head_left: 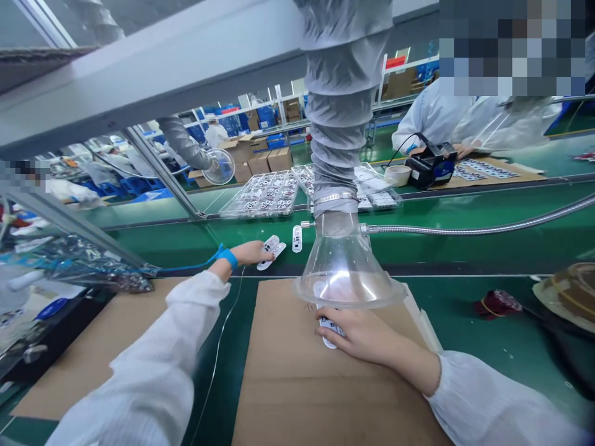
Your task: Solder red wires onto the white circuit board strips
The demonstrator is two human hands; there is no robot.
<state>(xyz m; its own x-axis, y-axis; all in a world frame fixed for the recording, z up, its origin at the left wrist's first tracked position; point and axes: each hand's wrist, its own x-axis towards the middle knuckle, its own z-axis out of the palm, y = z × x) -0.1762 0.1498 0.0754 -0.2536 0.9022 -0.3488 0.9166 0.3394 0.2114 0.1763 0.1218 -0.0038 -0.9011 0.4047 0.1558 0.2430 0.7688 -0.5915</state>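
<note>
Peeking beneath right hand [367, 337], perhaps white strip [331, 326].

Green bench [488, 334]: cardboard sheets [297, 384], white parts [297, 238]

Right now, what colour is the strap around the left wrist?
Blue. The wrist strap sits just behind the left hand, and the head view shows it clearly.

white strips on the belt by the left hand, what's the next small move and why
Probably draw the left hand back with the two white strips onto the cardboard: its fingers lie on them on the green belt, and the right hand holds a similar strip under the clear hood.
</note>
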